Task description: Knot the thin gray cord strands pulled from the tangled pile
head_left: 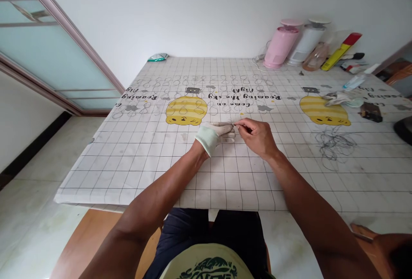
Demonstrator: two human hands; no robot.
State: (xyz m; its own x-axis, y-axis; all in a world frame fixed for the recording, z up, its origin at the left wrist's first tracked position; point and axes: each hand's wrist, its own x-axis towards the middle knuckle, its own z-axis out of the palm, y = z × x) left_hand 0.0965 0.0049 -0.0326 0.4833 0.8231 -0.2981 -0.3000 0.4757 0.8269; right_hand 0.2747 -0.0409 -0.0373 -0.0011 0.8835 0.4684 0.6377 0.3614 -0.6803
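My left hand (pixel 219 133) wears a white work glove with a pale green cuff. Its fingers are pressed together around a thin dark wire (pixel 232 123), just above the table. Bare and pinched at thumb and forefinger, my right hand (pixel 256 136) meets the left fingertips and grips the same wire; most of the wire is too fine to follow. Beyond the hands, several thin wire loops, many shaped like figure eights (pixel 188 80), lie in rows. To the right sits a loose tangle of thin wire (pixel 334 145).
A checked tablecloth (pixel 135 159) covers the table. Along the wall stand a pink cylinder (pixel 280 47), a white cylinder (pixel 305 45), a bottle (pixel 316 57) and a yellow-red box (pixel 341 51). Another glove (pixel 346 98) and a dark block (pixel 371 112) lie right; a green packet (pixel 157 57) lies far left.
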